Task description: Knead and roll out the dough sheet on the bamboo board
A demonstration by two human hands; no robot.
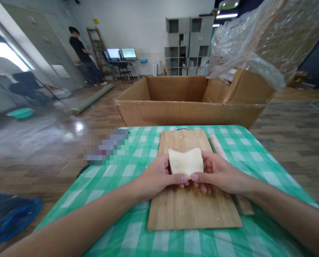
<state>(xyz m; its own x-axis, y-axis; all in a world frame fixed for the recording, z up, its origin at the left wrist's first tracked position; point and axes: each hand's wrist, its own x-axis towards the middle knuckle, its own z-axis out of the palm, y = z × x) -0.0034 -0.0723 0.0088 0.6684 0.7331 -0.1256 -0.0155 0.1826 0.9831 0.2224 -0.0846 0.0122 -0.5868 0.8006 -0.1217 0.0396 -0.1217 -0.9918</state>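
A flat, pale piece of dough (186, 162) is held up above a wooden cutting board (194, 212). My left hand (161, 175) grips its left side, the thumb lying along the lower edge and fingers behind. On the other side my right hand (215, 173) grips it the same way, and the two thumb tips nearly meet at the bottom middle. The dough's upper edge dips between its raised corners. To the right of the board lies a wooden rolling pin (218, 147), partly hidden under my right hand and forearm.
A green-and-white checked cloth (127, 217) covers the table. Behind it stands a large open cardboard box (188, 112), with plastic-wrapped material at right. A pixelated item (107, 146) lies at the table's left edge. Two people are in the left background; a blue plastic object (12, 217) is at lower left.
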